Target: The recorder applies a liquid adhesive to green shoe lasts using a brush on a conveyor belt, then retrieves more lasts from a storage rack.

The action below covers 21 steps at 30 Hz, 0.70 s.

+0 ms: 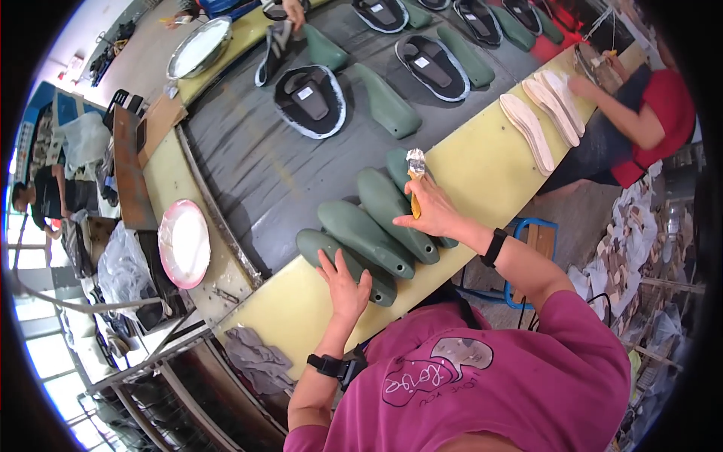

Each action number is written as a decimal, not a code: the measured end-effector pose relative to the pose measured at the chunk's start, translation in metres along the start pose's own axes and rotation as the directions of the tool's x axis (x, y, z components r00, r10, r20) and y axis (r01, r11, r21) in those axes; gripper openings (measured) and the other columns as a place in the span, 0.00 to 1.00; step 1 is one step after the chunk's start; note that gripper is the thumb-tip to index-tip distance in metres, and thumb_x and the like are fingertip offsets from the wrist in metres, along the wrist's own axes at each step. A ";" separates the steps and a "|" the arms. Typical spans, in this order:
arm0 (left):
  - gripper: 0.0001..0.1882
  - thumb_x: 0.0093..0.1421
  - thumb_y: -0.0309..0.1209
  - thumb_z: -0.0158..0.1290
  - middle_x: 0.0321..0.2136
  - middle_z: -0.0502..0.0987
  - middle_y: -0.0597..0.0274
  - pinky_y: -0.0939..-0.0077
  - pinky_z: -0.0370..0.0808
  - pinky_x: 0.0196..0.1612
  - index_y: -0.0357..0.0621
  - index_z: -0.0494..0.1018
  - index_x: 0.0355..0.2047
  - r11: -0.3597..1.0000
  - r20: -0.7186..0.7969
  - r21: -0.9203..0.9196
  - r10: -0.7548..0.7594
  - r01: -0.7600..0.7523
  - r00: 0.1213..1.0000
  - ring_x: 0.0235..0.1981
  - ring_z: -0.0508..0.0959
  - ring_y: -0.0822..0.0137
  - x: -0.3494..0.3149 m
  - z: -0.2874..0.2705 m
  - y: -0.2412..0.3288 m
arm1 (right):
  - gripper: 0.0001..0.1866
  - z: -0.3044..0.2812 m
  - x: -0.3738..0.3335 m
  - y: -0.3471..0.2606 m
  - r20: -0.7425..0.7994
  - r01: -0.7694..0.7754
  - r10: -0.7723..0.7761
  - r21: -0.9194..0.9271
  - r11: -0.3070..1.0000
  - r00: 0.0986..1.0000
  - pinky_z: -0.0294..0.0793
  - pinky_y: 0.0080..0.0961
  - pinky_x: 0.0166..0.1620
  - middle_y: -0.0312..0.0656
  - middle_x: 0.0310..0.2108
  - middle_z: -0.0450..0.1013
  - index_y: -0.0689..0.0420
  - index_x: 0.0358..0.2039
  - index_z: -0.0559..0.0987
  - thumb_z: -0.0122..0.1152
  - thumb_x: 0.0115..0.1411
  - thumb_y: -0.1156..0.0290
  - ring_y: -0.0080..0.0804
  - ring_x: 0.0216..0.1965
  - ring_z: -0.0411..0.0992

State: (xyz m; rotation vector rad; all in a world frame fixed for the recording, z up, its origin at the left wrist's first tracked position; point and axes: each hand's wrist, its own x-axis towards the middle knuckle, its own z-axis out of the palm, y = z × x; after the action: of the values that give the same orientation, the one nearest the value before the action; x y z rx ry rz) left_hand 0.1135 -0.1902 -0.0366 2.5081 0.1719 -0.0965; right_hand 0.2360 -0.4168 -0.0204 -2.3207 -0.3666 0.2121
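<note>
Several green shoe lasts (364, 235) lie side by side on the yellow bench edge (260, 313) in front of me. My left hand (346, 290) rests its spread fingers on the leftmost shoe last (320, 245) and grips nothing. My right hand (434, 209) is closed round the yellow handle of a brush (416, 181); its bristle end is crusted whitish and points away from me. That hand hovers over the rightmost lasts, partly covering them. Beyond them, on the dark belt, lies a black shoe upper (310, 102) with a white-coated rim, beside another green last (388, 105).
A pink-rimmed basin (184, 245) of white paste stands at left; a metal basin (199, 49) is farther back. More uppers and lasts line the belt. Pale insoles (527, 132) lie near a co-worker in red (663, 113). A grey cloth (258, 358) lies lower left.
</note>
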 end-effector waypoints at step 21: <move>0.28 0.37 0.36 0.59 0.31 0.74 0.46 0.69 0.73 0.36 0.30 0.65 0.36 0.770 0.038 -0.576 -0.308 0.273 0.950 0.32 0.77 0.58 -0.008 -0.033 -0.087 | 0.13 0.019 -0.035 -0.030 -0.128 0.377 -0.381 -0.052 0.925 0.916 0.68 0.33 0.37 0.47 0.31 0.68 0.59 0.33 0.68 0.59 0.51 0.67 0.45 0.33 0.69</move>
State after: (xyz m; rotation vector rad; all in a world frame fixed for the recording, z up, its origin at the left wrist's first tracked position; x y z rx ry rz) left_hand 0.0936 -0.1022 -0.0598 1.8559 0.5352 -0.0813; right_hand 0.1925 -0.3954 -0.0109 -2.2212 -0.7426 -0.1436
